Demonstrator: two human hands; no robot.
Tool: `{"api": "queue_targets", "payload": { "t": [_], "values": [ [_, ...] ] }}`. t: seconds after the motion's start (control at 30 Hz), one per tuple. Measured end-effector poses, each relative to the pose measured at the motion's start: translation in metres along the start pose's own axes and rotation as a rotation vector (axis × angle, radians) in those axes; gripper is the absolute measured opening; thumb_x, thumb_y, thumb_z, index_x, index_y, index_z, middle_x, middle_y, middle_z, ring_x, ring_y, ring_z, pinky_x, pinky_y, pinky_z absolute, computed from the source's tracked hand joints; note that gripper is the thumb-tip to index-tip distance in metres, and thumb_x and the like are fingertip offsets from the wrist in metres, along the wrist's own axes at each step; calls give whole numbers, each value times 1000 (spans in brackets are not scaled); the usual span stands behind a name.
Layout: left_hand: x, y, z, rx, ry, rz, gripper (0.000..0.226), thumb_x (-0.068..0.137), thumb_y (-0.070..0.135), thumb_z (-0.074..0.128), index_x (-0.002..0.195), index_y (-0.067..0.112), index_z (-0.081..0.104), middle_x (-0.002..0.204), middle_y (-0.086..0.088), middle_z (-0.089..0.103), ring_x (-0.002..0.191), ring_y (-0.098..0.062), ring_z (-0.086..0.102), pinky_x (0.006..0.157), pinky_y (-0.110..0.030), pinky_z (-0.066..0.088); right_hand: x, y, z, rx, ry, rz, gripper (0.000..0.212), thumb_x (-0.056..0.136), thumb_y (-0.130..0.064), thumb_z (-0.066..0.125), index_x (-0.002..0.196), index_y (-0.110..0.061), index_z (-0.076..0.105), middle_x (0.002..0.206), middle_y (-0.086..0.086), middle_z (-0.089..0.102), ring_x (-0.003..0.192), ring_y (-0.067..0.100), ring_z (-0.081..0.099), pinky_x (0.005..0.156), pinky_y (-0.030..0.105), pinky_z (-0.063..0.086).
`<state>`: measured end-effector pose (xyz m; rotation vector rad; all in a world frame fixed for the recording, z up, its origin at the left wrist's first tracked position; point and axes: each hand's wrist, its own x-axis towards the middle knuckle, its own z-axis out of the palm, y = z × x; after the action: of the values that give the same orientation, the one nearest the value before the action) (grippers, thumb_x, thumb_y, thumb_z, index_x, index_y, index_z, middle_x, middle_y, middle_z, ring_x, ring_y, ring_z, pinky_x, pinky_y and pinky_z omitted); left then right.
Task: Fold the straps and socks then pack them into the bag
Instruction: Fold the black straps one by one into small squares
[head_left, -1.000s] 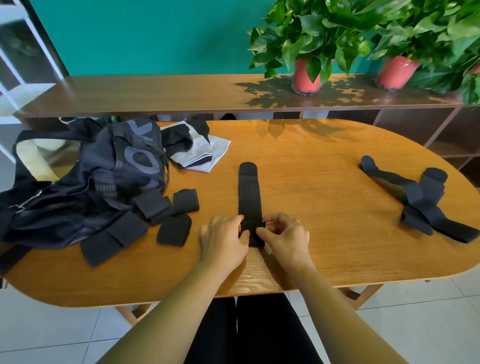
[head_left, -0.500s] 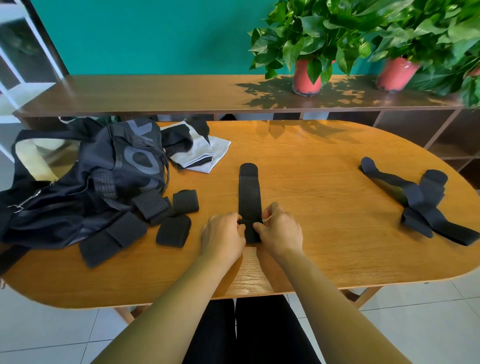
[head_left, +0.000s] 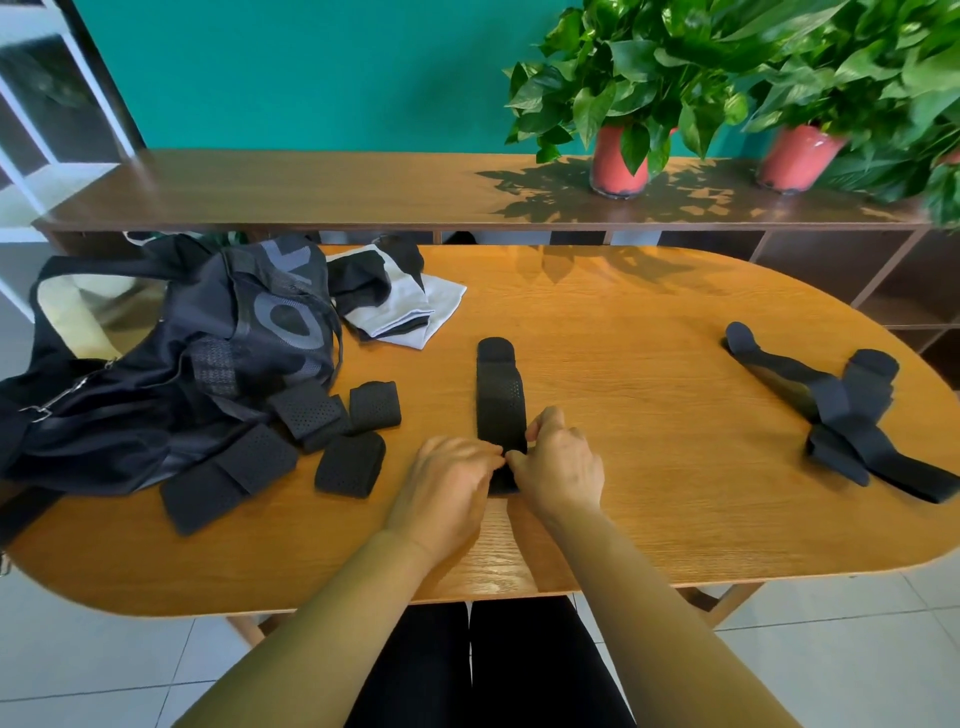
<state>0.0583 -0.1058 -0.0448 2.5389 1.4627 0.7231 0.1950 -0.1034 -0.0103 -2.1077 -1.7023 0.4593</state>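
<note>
Centrally, long perforated black strap (head_left: 500, 395), left hand (head_left: 447, 488), right hand (head_left: 563, 465), fingers (head_left: 543, 420) pinching near end

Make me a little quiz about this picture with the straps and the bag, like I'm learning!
1. True or false: the left hand and the right hand both grip the near end of the long strap.
2. Where does the bag lie? A) at the left end of the table B) at its right end C) on the floor.
3. Fill in: the black and white socks lie right beside the ___.
Key: 1 true; 2 A; 3 bag.
</note>
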Motion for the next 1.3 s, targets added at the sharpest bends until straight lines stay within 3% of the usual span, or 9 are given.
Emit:
{"api": "queue_targets", "payload": {
  "t": [0.13,0.27,0.4,0.5,0.63,0.83,1.0,1.13,1.3],
  "values": [
    [-3,-5,-13,-23,-187,27,46,88,34,53,132,25,58,138,11,53,131,-5,42,112,-31,25,-3,5,2,25,-2,24,30,88,-36,61,105,-18,44,69,-10,30,98,24,49,80,35,44],
    [0,-2,-19,-32,-193,41,40,93,28,54,133,26,57,139,12,52,131,-3,41,113,-27,22,-17,29,5,215,101,-101,20,85,-27,64,99,-22,52,89,-10,52,98,16,48,74,30,46],
    [-5,1,-20,-42,-157,50,30,93,29,51,118,32,67,117,14,67,109,-4,57,102,-31,35,-35,47,-7,228,9,-444,49,70,-9,59,117,-20,62,112,-26,50,122,4,41,98,23,36],
    [-16,8,-22,-88,-154,-9,29,93,36,43,108,33,68,83,12,68,80,-4,57,94,-31,36,-39,56,-1,141,-32,-534,41,76,-13,60,116,-25,65,114,-15,63,115,2,52,101,25,37],
    [-22,15,-27,-168,-124,-87,22,96,38,47,108,33,65,67,14,57,71,-6,50,85,-29,33,-37,60,2,350,-25,-403,22,84,-15,66,103,-27,68,97,-14,68,94,-1,60,84,21,47],
    [-13,15,-21,-248,-73,-308,33,89,35,64,121,29,59,98,11,67,92,-12,62,85,-34,49,-29,44,8,448,53,-121,13,83,-23,71,94,-17,67,80,-12,68,76,0,62,67,12,46],
    [-1,17,-13,-271,-58,-469,11,88,31,66,92,22,63,83,10,65,75,-5,61,61,-23,47,-22,33,20,342,115,-66,16,86,-34,65,91,-19,66,81,0,66,77,17,61,67,34,51],
    [7,20,-12,-195,-71,-529,23,89,33,65,72,21,55,73,5,62,69,-11,58,57,-27,45,-22,28,23,216,196,-80,20,89,-32,62,94,-14,67,84,-1,62,91,18,52,63,28,40],
    [13,22,-10,-155,-97,-563,18,91,33,62,81,18,63,71,4,59,67,-13,58,62,-33,50,-22,27,29,153,240,-70,24,90,-34,60,98,-13,69,91,3,66,96,20,49,63,27,35]
  ]
}}
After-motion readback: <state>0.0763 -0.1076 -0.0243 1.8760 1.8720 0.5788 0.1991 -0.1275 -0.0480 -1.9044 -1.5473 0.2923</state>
